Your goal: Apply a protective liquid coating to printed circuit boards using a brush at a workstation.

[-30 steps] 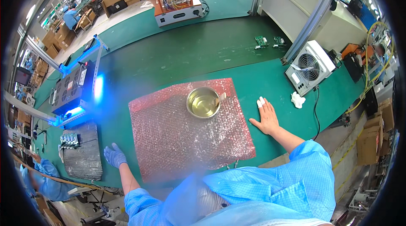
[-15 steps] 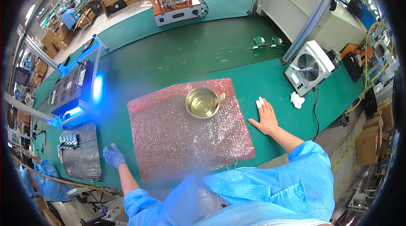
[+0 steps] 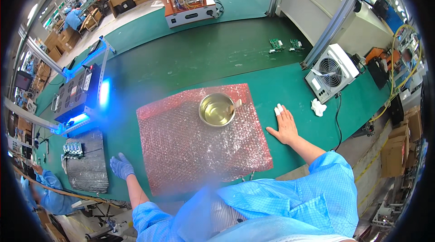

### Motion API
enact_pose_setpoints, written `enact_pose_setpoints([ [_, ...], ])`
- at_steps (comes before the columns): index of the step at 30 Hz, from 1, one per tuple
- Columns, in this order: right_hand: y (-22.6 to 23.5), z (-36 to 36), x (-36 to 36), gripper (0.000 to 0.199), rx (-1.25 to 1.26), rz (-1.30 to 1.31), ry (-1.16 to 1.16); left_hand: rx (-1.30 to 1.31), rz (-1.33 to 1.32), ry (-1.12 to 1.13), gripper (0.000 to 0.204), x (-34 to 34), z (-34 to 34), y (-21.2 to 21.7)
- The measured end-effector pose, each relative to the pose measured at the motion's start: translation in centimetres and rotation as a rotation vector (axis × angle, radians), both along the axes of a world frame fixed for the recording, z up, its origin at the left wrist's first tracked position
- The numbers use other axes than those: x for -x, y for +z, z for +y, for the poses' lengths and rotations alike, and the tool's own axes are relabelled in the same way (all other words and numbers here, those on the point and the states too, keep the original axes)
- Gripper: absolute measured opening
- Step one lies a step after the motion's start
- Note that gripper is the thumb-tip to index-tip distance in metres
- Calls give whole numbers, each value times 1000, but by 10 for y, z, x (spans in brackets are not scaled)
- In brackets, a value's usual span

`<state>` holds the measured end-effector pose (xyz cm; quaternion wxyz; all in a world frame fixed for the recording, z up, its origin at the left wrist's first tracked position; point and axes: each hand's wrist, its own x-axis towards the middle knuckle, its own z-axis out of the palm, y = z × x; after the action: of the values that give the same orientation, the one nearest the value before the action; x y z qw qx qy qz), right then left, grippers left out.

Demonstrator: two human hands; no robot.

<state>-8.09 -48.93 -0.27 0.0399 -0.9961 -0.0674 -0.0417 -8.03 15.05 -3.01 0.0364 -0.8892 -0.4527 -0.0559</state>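
My left hand [image 3: 121,167], in a thin blue glove, rests on the green bench left of a pink bubble-wrap sheet [image 3: 181,156]. Its fingers are stretched out and hold nothing. Bare but for white finger covers on some fingertips, my right hand [image 3: 286,128] lies flat and open just right of the sheet, thumb pointing toward it. On the sheet's far part stands a round metal bowl [image 3: 202,118] of clear yellowish liquid. A brush-like tool [image 3: 237,104] leans in it against the right rim; its lower end is hard to make out.
At left, a fan-topped lamp unit [image 3: 79,91] glows blue; near it, a circuit board [image 3: 73,150] lies on a dark ridged sheet [image 3: 90,174]. A white fan unit [image 3: 333,72] and crumpled white wad [image 3: 318,107] are right. Two green boards [image 3: 276,45] and an orange-framed fixture [image 3: 190,15] lie beyond.
The two green circuit boards at the far right have shifted very slightly left. Both hands and the bowl stay where they were.
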Motion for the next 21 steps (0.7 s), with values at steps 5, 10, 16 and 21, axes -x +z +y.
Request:
enact_pose_setpoints([
  [5, 0, 0, -1, 82, -6, 5, -2, 4, -3, 4, 63, 0, 6, -6],
  [10, -2, 0, 0, 82, -6, -9, 0, 26, 18, 8, 63, -1, -1, 2],
  [16, -3, 0, -1, 82, 1, -17, 5, 40, 28, 7, 64, 0, -3, 6],
  [21, -2, 0, -1, 82, 1, -11, 3, 43, 23, 6, 64, -1, -3, 6],
])
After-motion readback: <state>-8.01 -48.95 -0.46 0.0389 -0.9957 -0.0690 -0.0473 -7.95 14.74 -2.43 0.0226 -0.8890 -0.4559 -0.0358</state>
